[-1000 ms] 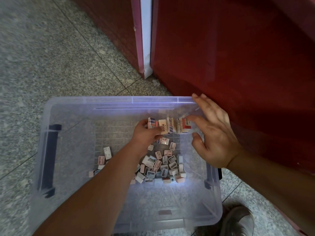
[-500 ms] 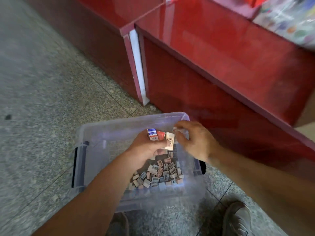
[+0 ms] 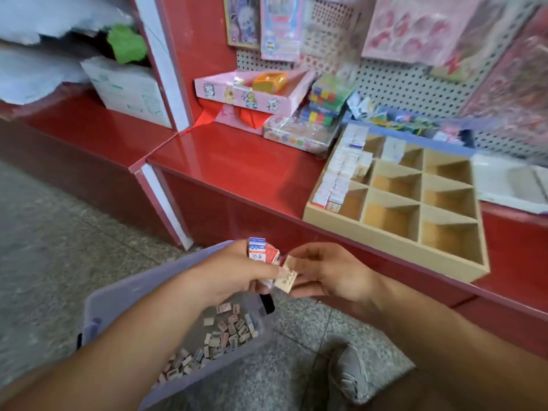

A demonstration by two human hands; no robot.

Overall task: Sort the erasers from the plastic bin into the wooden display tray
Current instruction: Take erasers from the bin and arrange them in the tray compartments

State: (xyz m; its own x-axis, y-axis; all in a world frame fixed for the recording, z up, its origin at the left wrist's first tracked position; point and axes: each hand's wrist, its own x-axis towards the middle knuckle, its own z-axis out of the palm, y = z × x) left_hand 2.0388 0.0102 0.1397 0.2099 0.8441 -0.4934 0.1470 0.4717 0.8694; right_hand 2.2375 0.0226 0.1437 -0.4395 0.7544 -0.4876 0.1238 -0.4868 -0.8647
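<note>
Left hand: centre of the frame, fingers curled round a small stack of erasers, blue-and-white and red wrappers showing on top.
Right hand: just right of the left hand, fingertips nearly meeting it, apparently pinching a tan eraser by its end; motion blur makes that grip uncertain.
Plastic bin: clear, lower left on the speckled floor, below both hands.
Loose erasers: heaped against the bin's right side.
Wooden display tray: right of centre on the red counter, gridded into compartments.
Sorted erasers: packed in rows down the tray's left column.
Shoe: grey, lower centre-right, beside the bin.
Pegboard: upper right, hung with pink packets.
</note>
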